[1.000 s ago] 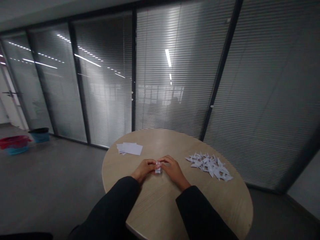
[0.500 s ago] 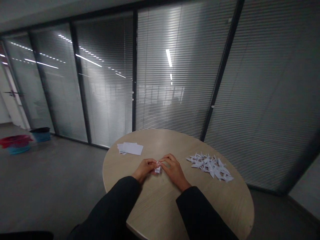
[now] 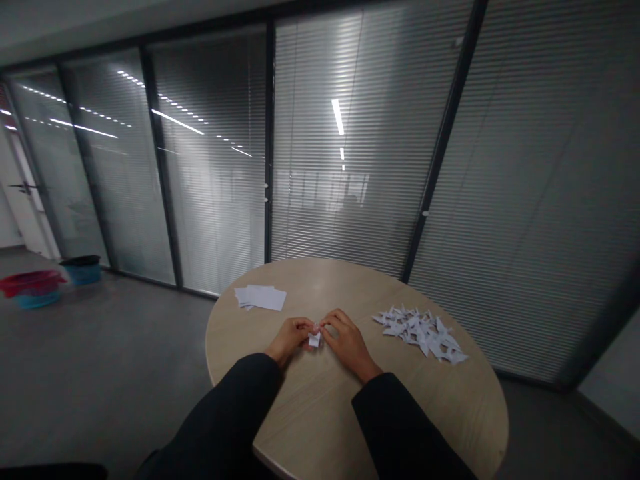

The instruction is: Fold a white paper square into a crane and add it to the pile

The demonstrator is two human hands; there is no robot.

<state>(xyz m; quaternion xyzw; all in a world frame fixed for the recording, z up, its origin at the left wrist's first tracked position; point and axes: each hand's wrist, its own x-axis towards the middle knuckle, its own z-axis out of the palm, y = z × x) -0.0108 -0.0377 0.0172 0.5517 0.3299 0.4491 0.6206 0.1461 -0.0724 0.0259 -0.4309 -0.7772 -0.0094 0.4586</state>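
A small piece of folded white paper [image 3: 314, 341] is pinched between my two hands above the middle of the round wooden table [image 3: 320, 413]. My left hand [image 3: 291, 339] grips it from the left, its fingers closed on the paper. From the right, my right hand [image 3: 346, 340] holds the upper edge of the paper between thumb and fingertips. The fingers cover much of the piece, so its full shape is hidden. To the right lies a heap of folded white paper figures [image 3: 420, 331], with pointed tips. Flat white paper sheets [image 3: 265, 297] lie overlapping at the back left.
Glass partitions with blinds [image 3: 345, 200] stand just behind the table. On the floor at the left are a blue bucket with a red liner [image 3: 35, 290] and a blue bucket with a black liner [image 3: 83, 270]. A door [image 3: 25, 193] stands at far left.
The fingers of both hands have shifted very slightly around the folded paper, and the paper's tilt differs a little. The sheets and the heap stay where they were.
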